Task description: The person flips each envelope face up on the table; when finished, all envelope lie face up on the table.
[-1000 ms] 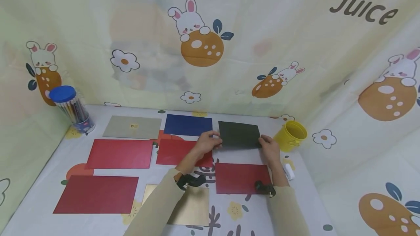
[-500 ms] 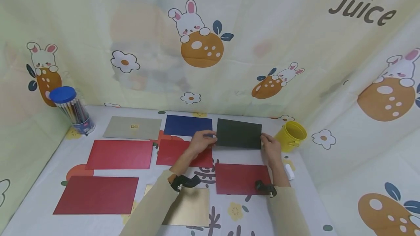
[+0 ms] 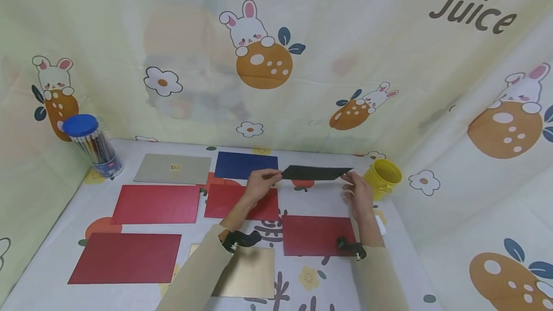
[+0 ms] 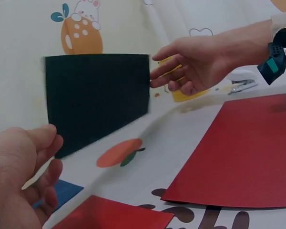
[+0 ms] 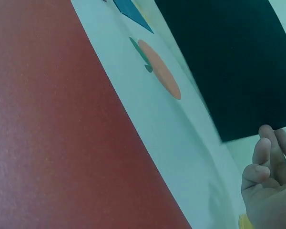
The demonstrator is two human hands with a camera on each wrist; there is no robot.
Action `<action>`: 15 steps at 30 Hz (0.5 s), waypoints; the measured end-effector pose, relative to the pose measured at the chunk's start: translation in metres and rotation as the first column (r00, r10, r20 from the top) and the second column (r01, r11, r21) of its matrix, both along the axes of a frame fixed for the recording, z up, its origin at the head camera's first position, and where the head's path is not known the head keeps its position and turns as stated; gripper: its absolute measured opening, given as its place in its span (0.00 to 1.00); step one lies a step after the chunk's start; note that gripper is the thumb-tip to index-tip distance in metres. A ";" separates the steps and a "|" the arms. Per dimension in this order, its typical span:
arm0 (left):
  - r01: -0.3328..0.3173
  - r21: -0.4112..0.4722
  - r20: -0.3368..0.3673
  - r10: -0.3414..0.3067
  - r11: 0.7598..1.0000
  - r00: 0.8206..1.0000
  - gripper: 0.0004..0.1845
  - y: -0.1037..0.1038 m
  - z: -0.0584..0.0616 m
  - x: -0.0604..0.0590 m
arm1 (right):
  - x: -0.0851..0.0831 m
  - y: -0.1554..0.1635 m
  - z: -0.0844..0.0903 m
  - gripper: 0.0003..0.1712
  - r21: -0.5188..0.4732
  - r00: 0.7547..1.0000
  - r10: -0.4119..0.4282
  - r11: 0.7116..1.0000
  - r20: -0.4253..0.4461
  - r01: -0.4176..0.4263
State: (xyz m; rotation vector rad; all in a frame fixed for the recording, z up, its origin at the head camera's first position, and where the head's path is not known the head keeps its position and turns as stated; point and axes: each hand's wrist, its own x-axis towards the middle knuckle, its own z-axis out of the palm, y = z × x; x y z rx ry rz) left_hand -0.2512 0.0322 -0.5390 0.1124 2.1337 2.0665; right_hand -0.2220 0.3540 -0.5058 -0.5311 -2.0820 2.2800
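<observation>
A black sheet of card (image 3: 317,173) is held up off the table between my two hands, tilted so that the head view catches it almost edge-on. My left hand (image 3: 259,186) pinches its left end between thumb and fingers. At the opposite end, the fingertips of my right hand (image 3: 360,195) hold the right edge, with the other fingers loosely bent. The left wrist view shows the broad face of the black card (image 4: 97,98). Below my left forearm lies a red card (image 3: 242,203), and another red card (image 3: 317,234) is near my right wrist.
A blue card (image 3: 246,163), a grey card (image 3: 168,168), more red cards (image 3: 155,204) and a gold card (image 3: 246,272) lie on the patterned cloth. A yellow bucket (image 3: 383,179) stands beyond my right hand. At far left is a blue-lidded jar of pens (image 3: 95,148). A white stapler (image 4: 242,81) lies rightward.
The black card has risen off the table and tipped from face-on to nearly edge-on in the head view. Both hands keep hold of its ends; the other cards stay put.
</observation>
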 end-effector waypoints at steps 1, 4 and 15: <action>0.002 0.007 -0.008 -0.002 1.000 1.000 0.13 -0.001 0.000 0.000 | 0.000 0.000 0.000 0.28 -0.015 1.000 0.002 1.000 -0.008 -0.002; 0.000 0.010 -0.021 0.000 1.000 1.000 0.15 -0.001 0.000 -0.002 | 0.001 0.000 0.001 0.30 -0.027 1.000 0.014 1.000 -0.028 -0.015; -0.030 0.052 -0.037 0.032 0.998 0.999 0.21 0.000 -0.003 -0.003 | 0.002 0.006 -0.006 0.28 -0.134 0.998 0.062 0.989 -0.031 -0.066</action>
